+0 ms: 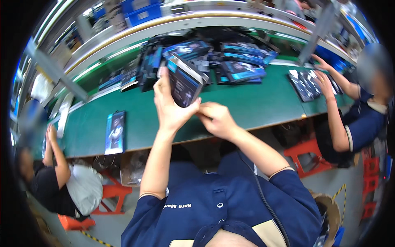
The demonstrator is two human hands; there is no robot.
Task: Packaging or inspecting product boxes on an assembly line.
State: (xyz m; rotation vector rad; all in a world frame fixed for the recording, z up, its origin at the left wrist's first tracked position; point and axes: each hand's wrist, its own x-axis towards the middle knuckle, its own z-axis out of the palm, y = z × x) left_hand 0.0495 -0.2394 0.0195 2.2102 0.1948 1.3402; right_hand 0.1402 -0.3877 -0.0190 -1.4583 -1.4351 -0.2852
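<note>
Hands up over the green table (255, 107): left hand (170, 105) wrapped around a dark flat box (185, 84), tilted, held above the table's near edge, right hand (216, 119) curled shut, pinching its lower corner, box pile (214, 57) behind.

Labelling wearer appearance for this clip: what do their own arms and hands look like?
Both hands bare: left hand, right hand. No gloves, rings or watch visible. Forearms uncovered. Short navy sleeves with a thin light cuff edge. A thin dark cable runs down the shirt near the right arm.
</note>
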